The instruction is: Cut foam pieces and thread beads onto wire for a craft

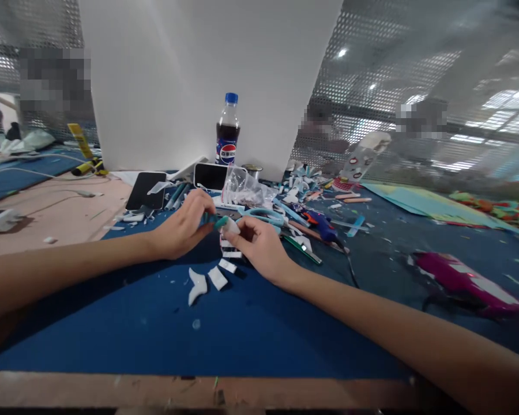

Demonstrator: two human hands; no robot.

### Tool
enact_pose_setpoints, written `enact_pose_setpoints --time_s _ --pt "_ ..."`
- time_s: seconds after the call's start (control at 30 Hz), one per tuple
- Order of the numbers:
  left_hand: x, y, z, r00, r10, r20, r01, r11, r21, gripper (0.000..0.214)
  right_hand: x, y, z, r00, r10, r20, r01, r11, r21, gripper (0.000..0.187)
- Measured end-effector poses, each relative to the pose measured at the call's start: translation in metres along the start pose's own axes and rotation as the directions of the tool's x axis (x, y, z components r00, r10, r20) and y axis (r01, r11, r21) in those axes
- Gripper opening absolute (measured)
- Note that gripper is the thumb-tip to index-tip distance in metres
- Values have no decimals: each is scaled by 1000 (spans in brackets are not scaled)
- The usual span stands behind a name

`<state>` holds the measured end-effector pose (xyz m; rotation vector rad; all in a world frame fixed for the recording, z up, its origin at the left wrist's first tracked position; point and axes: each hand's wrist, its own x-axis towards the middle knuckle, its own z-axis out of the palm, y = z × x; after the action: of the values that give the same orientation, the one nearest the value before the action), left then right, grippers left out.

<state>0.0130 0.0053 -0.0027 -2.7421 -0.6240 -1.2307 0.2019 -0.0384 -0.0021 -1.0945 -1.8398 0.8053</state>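
Note:
My left hand [182,226] is closed around a small teal tool [214,221] whose tip points right. My right hand [259,245] pinches a small white foam piece [230,226] against that tip. Both hands hover just above a dark blue mat [164,328]. Below them lie several white foam scraps [207,281] and a striped white strip [230,252]. Light blue scissors [263,215] rest just behind my right hand.
A cola bottle [227,130] stands at the back before a white board [199,75]. Two phones [146,190] and a clear plastic bag [244,187] lie behind the hands. A blue glue gun [322,225], paper scraps and a magenta object [458,282] are at the right.

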Motion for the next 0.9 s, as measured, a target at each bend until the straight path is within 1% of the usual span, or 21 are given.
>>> enact_pose_setpoints --time_s 0.07,0.13,0.27,0.33,0.43,0.53,0.6,0.67,0.73,0.9 --pt "4 -4 4 998 -17 62 19 999 -34 8 8 2 1 999 45 -13 -44 998 37 23" --pt "7 -9 7 995 -39 93 44 998 -54 11 14 4 1 997 78 -2 -78 994 71 19" --pt "7 -13 8 988 -55 144 59 998 -21 15 16 7 0 997 80 1 -80 992 95 18" --pt "6 -12 6 992 -25 124 24 1000 10 16 14 8 -1 997 70 9 -71 991 117 19" --pt "4 -13 2 996 74 58 -74 997 -12 19 10 9 -2 996 79 51 -86 981 172 20" --pt "1 -17 -4 979 204 11 -203 976 -75 23 8 10 -4 994 89 64 -99 982 162 21" --pt "-2 -21 -6 966 254 -42 -258 961 -101 28 8 10 -4 994 95 55 -102 985 140 24" --pt "-2 -22 -6 966 248 -73 -253 965 -73 35 9 11 -5 993 105 52 -111 985 129 25" --pt "-2 -22 -5 972 225 -73 -227 974 -21 39 9 11 -5 992 110 57 -116 986 120 25" --pt "-1 -22 -2 988 150 -22 -149 988 32 28 8 11 -4 993 91 69 -98 990 99 23"
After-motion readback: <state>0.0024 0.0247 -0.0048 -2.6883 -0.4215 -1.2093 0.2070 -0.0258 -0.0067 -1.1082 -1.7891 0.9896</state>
